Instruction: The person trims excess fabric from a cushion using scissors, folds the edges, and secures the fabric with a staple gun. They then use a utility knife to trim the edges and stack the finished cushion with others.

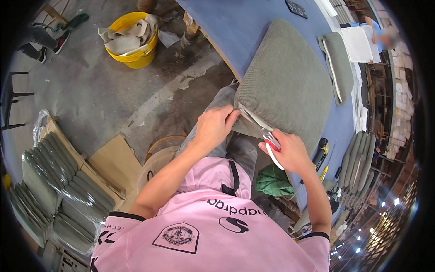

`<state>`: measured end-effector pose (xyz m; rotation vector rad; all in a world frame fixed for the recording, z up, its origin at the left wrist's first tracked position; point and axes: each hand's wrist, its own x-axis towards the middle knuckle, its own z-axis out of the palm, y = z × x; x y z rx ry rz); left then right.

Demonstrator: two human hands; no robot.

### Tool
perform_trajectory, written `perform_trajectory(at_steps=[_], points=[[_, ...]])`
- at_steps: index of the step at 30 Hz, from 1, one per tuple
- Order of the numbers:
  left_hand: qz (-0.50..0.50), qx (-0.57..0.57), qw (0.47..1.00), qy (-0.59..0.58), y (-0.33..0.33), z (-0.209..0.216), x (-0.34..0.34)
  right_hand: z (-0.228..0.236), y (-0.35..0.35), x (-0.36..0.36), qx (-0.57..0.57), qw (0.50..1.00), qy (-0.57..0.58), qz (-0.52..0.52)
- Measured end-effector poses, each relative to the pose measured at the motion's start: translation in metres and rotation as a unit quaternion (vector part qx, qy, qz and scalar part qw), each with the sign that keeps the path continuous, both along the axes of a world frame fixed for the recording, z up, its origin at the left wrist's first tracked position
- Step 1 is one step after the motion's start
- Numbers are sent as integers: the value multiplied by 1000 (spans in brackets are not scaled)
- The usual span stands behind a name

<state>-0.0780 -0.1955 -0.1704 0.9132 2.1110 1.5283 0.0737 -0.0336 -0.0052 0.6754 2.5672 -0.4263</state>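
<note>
Right at cushion [287, 75] edge, scissors [272, 144].

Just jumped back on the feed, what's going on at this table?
A person in a pink shirt is working on a large grey-green cushion on the blue table. The right hand holds red-and-white scissors, blades along the cushion's near edge, while the left hand pinches that edge near their tips. Whether they are cutting is unclear. A smaller cushion lies farther right on the table.
</note>
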Motion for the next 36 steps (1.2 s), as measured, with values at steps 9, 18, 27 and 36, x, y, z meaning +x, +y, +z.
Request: perform_trajectory(at_steps=[9,18,27,36], points=[[-8,-12,1000,1,0,1,0,-5,6,-13,19,999,14,24],[-16,-13,1000,7,0,4,-1,-17,11,-13,13,999,37,34],[-69,-58,992,-85,-10,2,-12,-35,8,6,-8,993,117,-10],[9,74,997,11,-14,29,-13,-65,-34,70,-232,934,139,-235]])
